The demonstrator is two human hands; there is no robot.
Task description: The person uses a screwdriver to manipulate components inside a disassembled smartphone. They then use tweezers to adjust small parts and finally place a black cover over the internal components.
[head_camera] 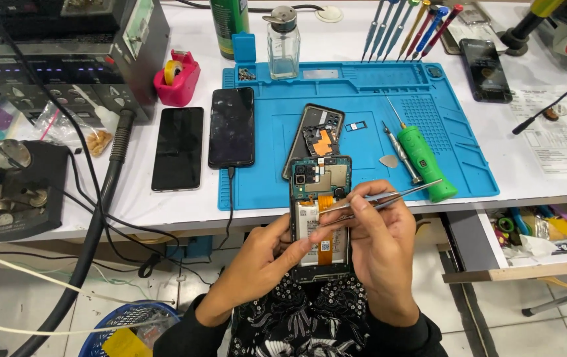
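White workbench with a blue repair mat behind: the left hand grips the opened smartphone off its near edge, the right hand pinches tweezers, tips shut at the orange flex cable—mid-disassembly, I judge; steady lifting next.

The opened phone is held upright, just in front of the near edge of the blue mat and off the table. Its back cover is off, so the inside faces up: a dark camera block at the top left, a green board across the top, an orange ribbon cable running down the middle, and a pale battery with a printed label below. The tweezers are slim and silver, lying nearly level. Their tips rest on the phone's middle by the orange cable, and their back end points right, over the mat's near edge.
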